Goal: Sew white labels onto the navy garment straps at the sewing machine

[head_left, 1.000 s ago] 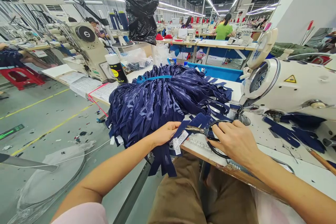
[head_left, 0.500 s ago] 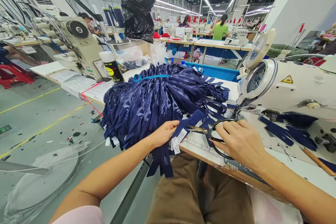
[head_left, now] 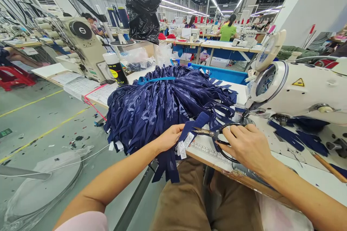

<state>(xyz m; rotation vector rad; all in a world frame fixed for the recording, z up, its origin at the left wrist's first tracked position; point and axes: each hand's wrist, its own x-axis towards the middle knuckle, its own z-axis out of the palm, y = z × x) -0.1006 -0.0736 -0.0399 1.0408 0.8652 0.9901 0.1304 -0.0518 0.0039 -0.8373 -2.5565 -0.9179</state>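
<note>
My left hand (head_left: 170,137) pinches a navy fabric strap (head_left: 191,126) at the edge of the table. A white printed label (head_left: 185,145) hangs from that strap, just right of my fingers. My right hand (head_left: 245,144) is closed round the black handles of a pair of scissors (head_left: 213,133). Their blades point left, with the tips at the strap; whether the fabric lies between them I cannot tell. Behind my hands lies a big bundle of navy lace-trimmed pieces (head_left: 151,104), bound with a blue tie (head_left: 155,79).
At the right stands a white sewing machine (head_left: 300,86) with navy scraps (head_left: 311,140) beside it. Another sewing machine (head_left: 81,48), papers (head_left: 78,86) and a black spray can (head_left: 118,74) are at the left. A black plastic bag (head_left: 142,7) hangs behind the bundle. People work farther back.
The label has turned slightly beside my left fingers, and the strap's end has shifted a little left. Both hands keep their holds and have scarcely moved.
</note>
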